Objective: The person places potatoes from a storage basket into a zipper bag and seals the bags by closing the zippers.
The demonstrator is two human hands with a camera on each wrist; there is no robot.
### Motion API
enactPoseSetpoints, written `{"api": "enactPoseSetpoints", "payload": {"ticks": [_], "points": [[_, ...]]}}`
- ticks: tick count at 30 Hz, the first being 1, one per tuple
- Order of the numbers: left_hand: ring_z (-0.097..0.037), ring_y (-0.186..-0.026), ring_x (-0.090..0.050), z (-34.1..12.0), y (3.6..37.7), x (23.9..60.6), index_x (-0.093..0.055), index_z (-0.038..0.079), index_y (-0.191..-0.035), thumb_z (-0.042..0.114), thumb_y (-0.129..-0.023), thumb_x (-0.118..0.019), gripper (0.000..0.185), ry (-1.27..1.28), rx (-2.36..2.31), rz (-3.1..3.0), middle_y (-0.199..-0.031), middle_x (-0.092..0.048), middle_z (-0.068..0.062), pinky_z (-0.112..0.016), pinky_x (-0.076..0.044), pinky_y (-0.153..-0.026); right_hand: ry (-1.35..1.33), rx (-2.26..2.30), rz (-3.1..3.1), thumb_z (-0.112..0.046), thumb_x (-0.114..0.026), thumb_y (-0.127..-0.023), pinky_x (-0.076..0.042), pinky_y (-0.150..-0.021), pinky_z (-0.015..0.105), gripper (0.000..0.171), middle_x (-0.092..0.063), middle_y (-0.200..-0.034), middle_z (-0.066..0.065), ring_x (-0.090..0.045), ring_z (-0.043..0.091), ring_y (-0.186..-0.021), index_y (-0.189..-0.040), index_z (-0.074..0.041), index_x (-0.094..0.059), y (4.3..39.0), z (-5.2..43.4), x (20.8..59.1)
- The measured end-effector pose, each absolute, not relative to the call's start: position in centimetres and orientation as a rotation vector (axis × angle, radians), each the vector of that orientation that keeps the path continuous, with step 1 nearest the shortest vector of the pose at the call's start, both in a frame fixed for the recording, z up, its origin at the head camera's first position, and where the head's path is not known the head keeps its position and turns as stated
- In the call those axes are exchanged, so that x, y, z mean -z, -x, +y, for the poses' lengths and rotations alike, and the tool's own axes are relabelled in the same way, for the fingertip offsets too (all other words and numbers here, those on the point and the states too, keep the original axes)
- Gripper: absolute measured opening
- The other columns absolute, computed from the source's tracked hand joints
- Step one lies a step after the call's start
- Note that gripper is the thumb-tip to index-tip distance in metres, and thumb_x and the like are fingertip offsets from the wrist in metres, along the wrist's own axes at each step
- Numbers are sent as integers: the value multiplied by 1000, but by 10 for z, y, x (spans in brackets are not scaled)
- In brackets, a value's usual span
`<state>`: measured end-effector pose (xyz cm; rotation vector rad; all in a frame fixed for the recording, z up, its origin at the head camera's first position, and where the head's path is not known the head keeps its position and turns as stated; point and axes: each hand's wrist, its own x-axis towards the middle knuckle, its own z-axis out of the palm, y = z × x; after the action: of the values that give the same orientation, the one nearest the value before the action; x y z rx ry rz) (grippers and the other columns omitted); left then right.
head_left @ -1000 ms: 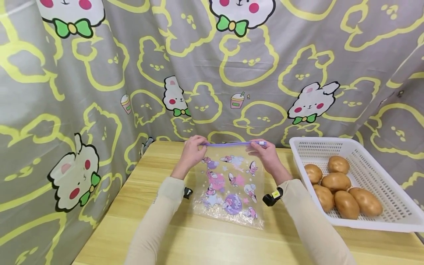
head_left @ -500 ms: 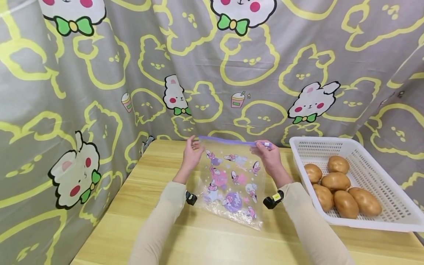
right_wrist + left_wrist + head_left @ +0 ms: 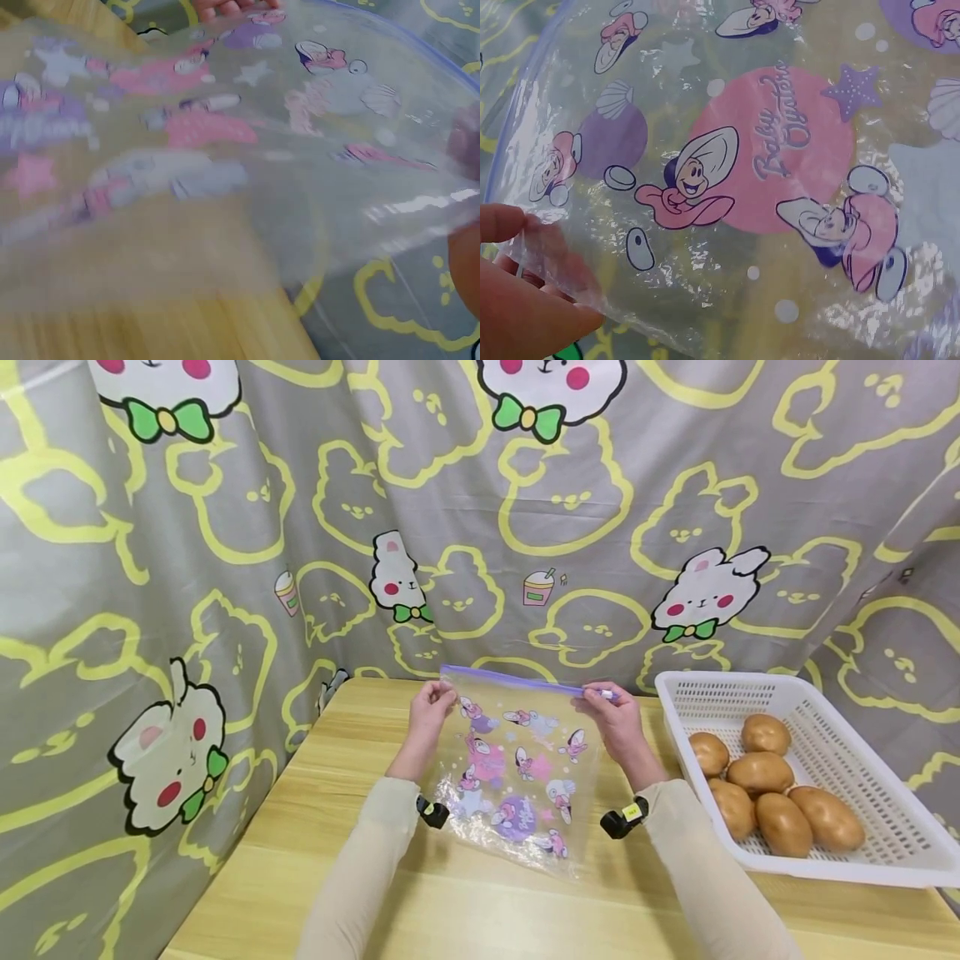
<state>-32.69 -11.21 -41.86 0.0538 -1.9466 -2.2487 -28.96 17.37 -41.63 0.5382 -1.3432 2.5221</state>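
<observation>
Behind everything the grey curtain (image 3: 225, 527) with its yellow outlines and white rabbits is hanging as a backdrop, and in front of it the wooden table (image 3: 315, 860) is carrying the work. At the right of the table the white basket (image 3: 885, 852) is holding six potatoes (image 3: 761, 772), well apart from the hands and untouched. The main change is in the clear printed zip bag (image 3: 517, 768): a second ago it was drooping with its top edge level and its lower part resting on the table; now it is being held higher and tilted, its purple zip strip (image 3: 517, 680) sloping down from left to right, with only the bottom corner near the table. The left hand (image 3: 429, 714) let go of the strip for a moment half a second ago, its fingers spread, and is now pinching the top left corner again; the left wrist view is showing fingertips (image 3: 525, 300) pressed against the plastic film. The right hand (image 3: 613, 720) is keeping its pinch on the strip's right end, beside the small white slider (image 3: 604, 694); its own wrist view is showing only blurred plastic, so the grip reads from the head view alone. Judging from this, the person is probably regripping the mouth of the bag to pull it apart, and the bag is not yet open enough to take anything from the basket.
</observation>
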Motion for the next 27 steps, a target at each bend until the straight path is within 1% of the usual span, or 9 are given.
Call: {"api": "enactPoseSetpoints", "payload": {"ticks": [3, 5, 8, 10, 12, 17, 20, 22, 27], "points": [[-9, -76, -54, -118, 328, 409, -55, 3, -94, -2, -89, -57, 8, 3, 2162, -1965, -81, -54, 1, -30, -47, -79, -554, -2459, -1454, 10, -50, -92, -55, -68, 27, 24, -69, -74, 10, -69, 18, -70, -84, -4, -69, 288, 177, 412], [-9, -75, -52, -122, 330, 404, -55, 3, -94, -2, -89, -56, 8, 47, 2103, -1976, -81, -52, 1, -25, -46, -73, -565, -2355, -1591, 9, -51, -92, -55, -68, 25, 19, -69, -75, 7, -68, 15, -69, -84, 1, -67, 287, 180, 408], [-10, -76, -51, -127, 331, 396, -55, 1, -95, -4, -89, -55, 8, 134, 2067, -1966, -82, -51, -1, -24, -46, -71, -570, -2141, -1836, 5, -55, -91, -55, -67, 24, 10, -68, -76, 2, -65, 12, -67, -88, 12, -63, 285, 183, 402], [-10, -76, -51, -128, 331, 392, -55, -1, -96, -5, -89, -54, 8, 182, 2042, -1979, -83, -52, -2, -23, -47, -72, -584, -1996, -2004, 1, -59, -91, -53, -65, 22, 15, -68, -78, 1, -63, 11, -67, -94, 16, -61, 283, 184, 397], [-11, -77, -52, -129, 330, 388, -55, -3, -98, -6, -89, -54, 9, 226, 2021, -2006, -85, -54, -4, -23, -48, -74, -606, -1901, -2151, -2, -62, -90, -52, -64, 22, 19, -67, -82, 3, -62, 11, -69, -98, 15, -61, 281, 184, 392], [-12, -78, -53, -126, 329, 384, -56, -6, -101, -5, -90, -55, 11, 324, 1976, -2084, -90, -57, -11, -20, -46, -71, -684, -1749, -2455, -7, -67, -87, -51, -63, 23, 25, -65, -88, 10, -61, 15, -74, -107, 5, -63, 277, 178, 387], [-12, -78, -50, -124, 329, 382, -56, -7, -101, -6, -89, -55, 12, 368, 1943, -2097, -91, -56, -12, -20, -44, -70, -718, -1720, -2562, -7, -69, -85, -49, -58, 24, 26, -63, -85, 9, -58, 16, -71, -108, 3, -63, 276, 173, 390], [-13, -79, -50, -123, 330, 381, -57, -7, -101, -5, -90, -55, 12, 388, 1916, -2107, -91, -56, -11, -20, -44, -70, -724, -1732, -2602, -7, -68, -85, -47, -54, 23, 24, -60, -80, 8, -55, 14, -65, -106, 3, -63, 275, 170, 393], [-14, -81, -51, -118, 334, 379, -58, -4, -103, -1, -90, -57, 14, 418, 1857, -2151, -92, -57, -10, -20, -43, -72, -662, -1830, -2584, -7, -64, -89, -35, -41, 21, 16, -52, -66, 8, -44, 11, -50, -101, 5, -64, 268, 169, 403]]}}
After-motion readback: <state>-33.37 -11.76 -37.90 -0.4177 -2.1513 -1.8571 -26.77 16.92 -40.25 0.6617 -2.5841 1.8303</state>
